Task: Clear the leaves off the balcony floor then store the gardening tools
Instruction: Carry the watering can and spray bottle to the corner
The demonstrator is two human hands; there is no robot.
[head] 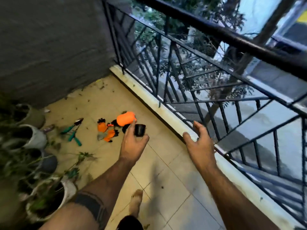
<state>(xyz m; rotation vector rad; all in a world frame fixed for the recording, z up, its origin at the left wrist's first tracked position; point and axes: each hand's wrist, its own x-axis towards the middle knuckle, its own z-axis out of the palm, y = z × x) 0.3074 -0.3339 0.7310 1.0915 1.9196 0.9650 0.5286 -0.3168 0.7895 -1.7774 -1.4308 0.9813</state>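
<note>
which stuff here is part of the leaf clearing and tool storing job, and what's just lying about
Job: leaves, green tools, orange gloves, orange bag, black cup in left hand.

Lying about: plant pots, railing.

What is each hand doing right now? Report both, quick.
Left hand: closed around a small black pot.
Right hand: open, fingers spread, holding nothing, near the railing.

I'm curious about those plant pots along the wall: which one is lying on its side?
The olive pot farthest from the person, by the grey wall. Its mouth faces sideways, while the white pots nearer the camera stand upright.
</note>
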